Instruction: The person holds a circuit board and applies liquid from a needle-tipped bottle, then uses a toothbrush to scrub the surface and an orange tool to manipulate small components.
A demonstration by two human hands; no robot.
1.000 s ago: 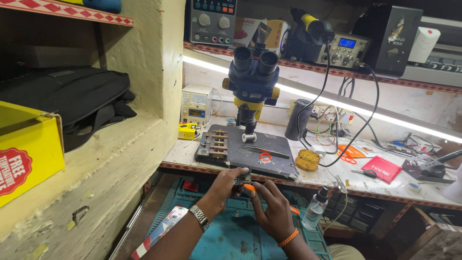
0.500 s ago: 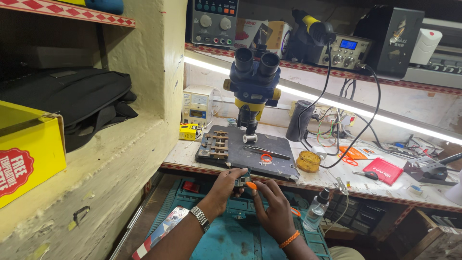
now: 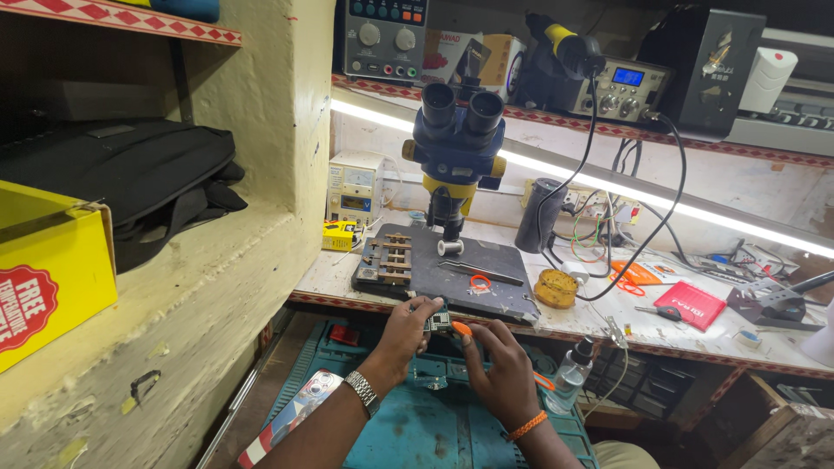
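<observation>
My left hand (image 3: pixel 407 332), with a metal watch on its wrist, pinches a small circuit board (image 3: pixel 437 322) just below the front edge of the bench. My right hand (image 3: pixel 499 369), with an orange band on its wrist, holds an orange-handled tool (image 3: pixel 461 329) whose tip meets the board. Both hands hover over a teal drawer (image 3: pixel 408 426). Right behind them on the bench lies a dark work mat (image 3: pixel 486 265) with a board holder (image 3: pixel 388 259), and a blue and yellow microscope (image 3: pixel 456 148) stands on it.
Tweezers (image 3: pixel 479 272) and an orange ring lie on the mat. A brass wool tin (image 3: pixel 556 288), a red case (image 3: pixel 689 304), cables and a small bottle (image 3: pixel 572 373) are to the right. A yellow box (image 3: pixel 48 269) and black bag (image 3: pixel 130 178) fill the left shelf.
Both hands stay at the bench's front edge with the board and tool; they have shifted only slightly.
</observation>
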